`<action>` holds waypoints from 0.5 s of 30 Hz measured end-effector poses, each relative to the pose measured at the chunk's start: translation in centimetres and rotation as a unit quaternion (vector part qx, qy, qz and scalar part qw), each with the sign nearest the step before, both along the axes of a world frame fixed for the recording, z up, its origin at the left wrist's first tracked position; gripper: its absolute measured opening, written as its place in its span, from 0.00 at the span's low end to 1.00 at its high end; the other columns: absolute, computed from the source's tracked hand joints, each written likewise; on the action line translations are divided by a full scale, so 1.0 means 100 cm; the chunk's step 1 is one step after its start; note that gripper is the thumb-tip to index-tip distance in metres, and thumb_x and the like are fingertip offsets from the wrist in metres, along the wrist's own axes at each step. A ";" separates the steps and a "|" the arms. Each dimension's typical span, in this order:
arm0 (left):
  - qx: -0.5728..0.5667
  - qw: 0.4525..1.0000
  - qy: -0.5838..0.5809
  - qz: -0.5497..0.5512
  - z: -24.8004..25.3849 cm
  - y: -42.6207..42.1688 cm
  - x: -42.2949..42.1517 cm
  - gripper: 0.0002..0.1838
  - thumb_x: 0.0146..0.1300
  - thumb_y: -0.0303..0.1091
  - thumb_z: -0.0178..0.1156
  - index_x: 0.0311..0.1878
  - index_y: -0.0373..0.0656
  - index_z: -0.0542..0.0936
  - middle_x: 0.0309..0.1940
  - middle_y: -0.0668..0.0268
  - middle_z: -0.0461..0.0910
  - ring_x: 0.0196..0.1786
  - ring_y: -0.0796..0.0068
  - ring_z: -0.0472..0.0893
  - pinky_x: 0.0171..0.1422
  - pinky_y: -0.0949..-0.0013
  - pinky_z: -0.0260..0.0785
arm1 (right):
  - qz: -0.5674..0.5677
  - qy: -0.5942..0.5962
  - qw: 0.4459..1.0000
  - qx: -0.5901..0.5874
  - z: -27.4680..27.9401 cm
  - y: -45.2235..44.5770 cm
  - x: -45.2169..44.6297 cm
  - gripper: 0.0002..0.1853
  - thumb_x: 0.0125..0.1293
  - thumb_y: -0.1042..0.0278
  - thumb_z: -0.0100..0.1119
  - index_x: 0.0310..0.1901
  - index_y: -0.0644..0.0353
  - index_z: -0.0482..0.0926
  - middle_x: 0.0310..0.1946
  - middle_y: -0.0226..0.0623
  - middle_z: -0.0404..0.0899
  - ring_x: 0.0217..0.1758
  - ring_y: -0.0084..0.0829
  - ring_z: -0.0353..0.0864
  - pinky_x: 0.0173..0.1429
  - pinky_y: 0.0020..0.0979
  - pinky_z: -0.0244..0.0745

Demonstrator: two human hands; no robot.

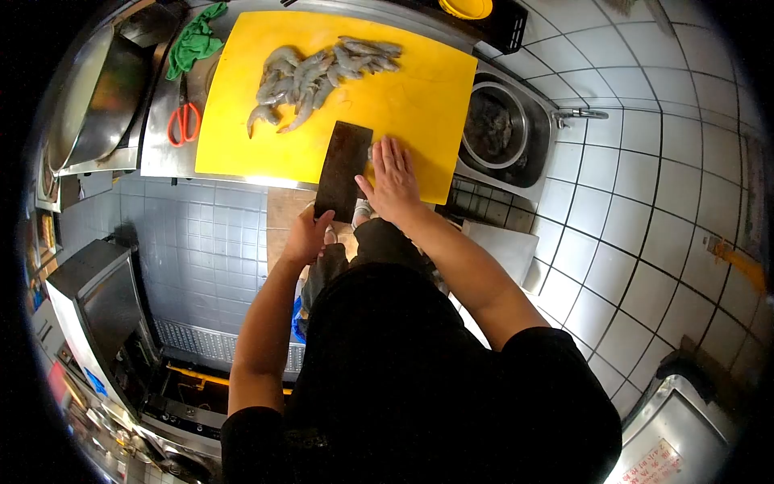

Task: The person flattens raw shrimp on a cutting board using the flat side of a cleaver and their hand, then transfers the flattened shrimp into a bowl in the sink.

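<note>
My left hand (307, 235) is closed at the near end of a dark, broad-bladed cleaver (343, 165). The blade lies across the front edge of a yellow cutting board (435, 89), its far end over the board. Just right of the blade, my right hand (393, 181) rests on the board with fingers stretched out. A small greyish bit shows between its fingertips and the blade, too little to name. Farther back on the board lies a heap of raw grey shrimp (310, 79).
Red-handled scissors (185, 123) and a green cloth (196, 40) lie left of the board. A large metal wok (97, 101) stands at far left. On the right, a sink (538, 165) holds a metal bowl (520, 121) with dark contents, beside a faucet (582, 114).
</note>
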State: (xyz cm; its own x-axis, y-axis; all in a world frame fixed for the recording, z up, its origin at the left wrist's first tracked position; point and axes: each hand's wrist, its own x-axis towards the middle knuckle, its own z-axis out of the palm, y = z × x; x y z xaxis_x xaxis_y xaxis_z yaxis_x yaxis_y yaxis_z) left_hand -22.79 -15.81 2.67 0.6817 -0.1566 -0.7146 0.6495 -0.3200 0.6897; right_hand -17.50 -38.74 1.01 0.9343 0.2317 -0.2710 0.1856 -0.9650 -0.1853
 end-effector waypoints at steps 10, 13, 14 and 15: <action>0.047 0.998 -0.020 -0.030 -0.005 0.002 -0.011 0.17 0.78 0.42 0.59 0.47 0.35 0.80 0.18 0.65 0.75 0.16 0.72 0.76 0.21 0.63 0.70 | 0.021 -0.035 0.999 -0.011 -0.004 -0.002 -0.001 0.46 0.81 0.36 0.45 0.82 0.71 0.51 0.84 0.60 0.47 0.89 0.56 0.44 0.89 0.54 0.39; 0.039 0.999 -0.007 -0.018 -0.002 0.002 -0.012 0.17 0.77 0.43 0.61 0.46 0.34 0.79 0.19 0.62 0.77 0.17 0.71 0.78 0.21 0.62 0.70 | 0.021 -0.037 0.999 -0.015 -0.005 -0.003 -0.005 0.46 0.81 0.36 0.45 0.82 0.71 0.51 0.84 0.60 0.48 0.89 0.55 0.44 0.90 0.54 0.39; 0.029 0.999 -0.023 -0.011 -0.005 0.001 -0.009 0.18 0.77 0.44 0.61 0.46 0.34 0.79 0.21 0.60 0.78 0.17 0.69 0.78 0.21 0.61 0.70 | 0.023 -0.042 0.999 -0.019 -0.006 -0.002 -0.004 0.46 0.81 0.36 0.45 0.82 0.71 0.51 0.84 0.60 0.48 0.89 0.55 0.43 0.90 0.54 0.39; 0.018 0.999 -0.038 -0.005 -0.009 0.000 -0.006 0.19 0.76 0.45 0.62 0.45 0.33 0.79 0.22 0.57 0.80 0.17 0.67 0.79 0.21 0.60 0.70 | 0.025 -0.046 0.998 -0.023 -0.007 -0.002 -0.003 0.46 0.81 0.36 0.45 0.83 0.71 0.51 0.84 0.59 0.48 0.89 0.55 0.43 0.90 0.54 0.39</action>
State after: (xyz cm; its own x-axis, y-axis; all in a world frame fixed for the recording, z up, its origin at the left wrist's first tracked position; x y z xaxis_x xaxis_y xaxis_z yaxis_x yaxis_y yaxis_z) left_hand -23.35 -15.85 1.81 0.7328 -0.1398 -0.6659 0.5919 -0.3516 0.7253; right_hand -17.84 -38.97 0.34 0.9435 0.2670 -0.1963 0.2470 -0.9614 -0.1209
